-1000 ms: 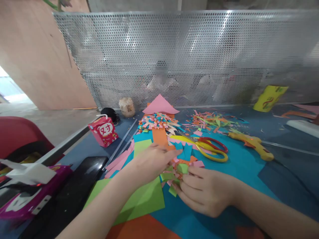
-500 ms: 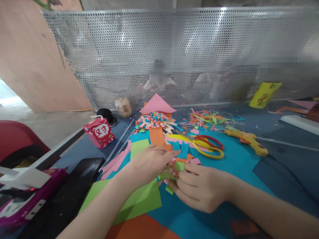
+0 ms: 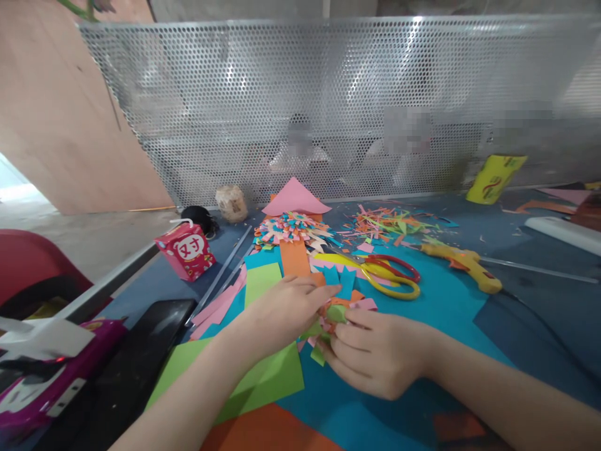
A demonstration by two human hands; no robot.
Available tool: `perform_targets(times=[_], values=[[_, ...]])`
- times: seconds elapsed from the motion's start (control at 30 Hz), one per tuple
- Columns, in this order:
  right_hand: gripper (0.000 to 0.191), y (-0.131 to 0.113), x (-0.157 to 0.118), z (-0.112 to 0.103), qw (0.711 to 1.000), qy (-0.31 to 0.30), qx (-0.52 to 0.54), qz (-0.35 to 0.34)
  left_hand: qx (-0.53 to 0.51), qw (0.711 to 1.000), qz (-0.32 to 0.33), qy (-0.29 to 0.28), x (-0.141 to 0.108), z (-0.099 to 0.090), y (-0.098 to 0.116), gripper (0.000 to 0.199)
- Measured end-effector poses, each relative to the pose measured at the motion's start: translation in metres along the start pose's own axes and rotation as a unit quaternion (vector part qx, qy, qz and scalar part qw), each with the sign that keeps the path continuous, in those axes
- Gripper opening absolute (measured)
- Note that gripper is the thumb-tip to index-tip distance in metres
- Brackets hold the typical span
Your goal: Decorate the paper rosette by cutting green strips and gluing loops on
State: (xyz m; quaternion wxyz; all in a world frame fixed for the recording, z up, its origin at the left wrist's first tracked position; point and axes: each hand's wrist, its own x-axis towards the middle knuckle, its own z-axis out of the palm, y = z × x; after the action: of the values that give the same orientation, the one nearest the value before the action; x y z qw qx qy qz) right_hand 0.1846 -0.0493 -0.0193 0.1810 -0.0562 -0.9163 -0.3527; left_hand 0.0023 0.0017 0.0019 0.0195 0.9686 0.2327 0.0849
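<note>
Both my hands meet over a small fringed paper piece [image 3: 336, 312] in green, orange and pink. From its left side, my left hand [image 3: 286, 313] presses fingers onto it. The fingers of my right hand [image 3: 375, 351] close on its right edge, partly hiding it. Beneath lies a large blue paper sheet [image 3: 441, 313]. A green sheet [image 3: 267, 382] is under my left forearm. Just beyond my hands are an orange strip [image 3: 295, 258], blue zigzag-cut paper [image 3: 346, 283] and scissors [image 3: 392, 288] with yellow and red handles.
A multicoloured fringed cluster [image 3: 293, 228], paper scraps [image 3: 394, 220] and a yellow glue gun [image 3: 462, 260] lie farther back. At left are a red drink carton [image 3: 190, 250], a black phone [image 3: 141, 351] and a purple power strip [image 3: 51, 382]. A perforated metal screen [image 3: 300, 81] stands behind.
Both hands keep nearly the same pose on the fringed paper piece. The whole view has shifted very slightly; nothing was taken up or let go.
</note>
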Motion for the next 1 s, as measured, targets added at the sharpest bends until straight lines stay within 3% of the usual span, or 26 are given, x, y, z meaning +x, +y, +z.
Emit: perform_targets(times=[0.13,0.27,0.33,0.43,0.57,1.0], values=[[0.023,0.0,-0.001,0.001,1.0,-0.009,0.0,-0.005,-0.218,0.974,-0.051,0.015,-0.001,-0.013,0.006,0.043],[0.025,-0.001,-0.001,0.002,1.0,-0.007,0.006,-0.003,-0.372,0.918,-0.087,0.104,-0.003,-0.022,0.006,0.044],[0.023,-0.001,-0.001,0.001,1.0,-0.004,0.004,-0.004,-0.364,0.915,-0.122,0.125,-0.003,-0.023,0.002,0.044],[0.021,-0.001,0.0,0.001,1.0,0.004,0.001,-0.005,-0.299,0.939,-0.151,0.078,-0.001,-0.019,-0.005,0.04],[0.021,0.0,-0.001,0.001,1.0,0.0,0.005,-0.002,-0.23,0.967,-0.112,0.01,0.0,-0.01,-0.008,0.044],[0.02,-0.001,0.0,0.0,1.0,0.009,-0.007,0.002,-0.102,0.993,-0.052,-0.005,0.001,0.0,-0.012,0.043]])
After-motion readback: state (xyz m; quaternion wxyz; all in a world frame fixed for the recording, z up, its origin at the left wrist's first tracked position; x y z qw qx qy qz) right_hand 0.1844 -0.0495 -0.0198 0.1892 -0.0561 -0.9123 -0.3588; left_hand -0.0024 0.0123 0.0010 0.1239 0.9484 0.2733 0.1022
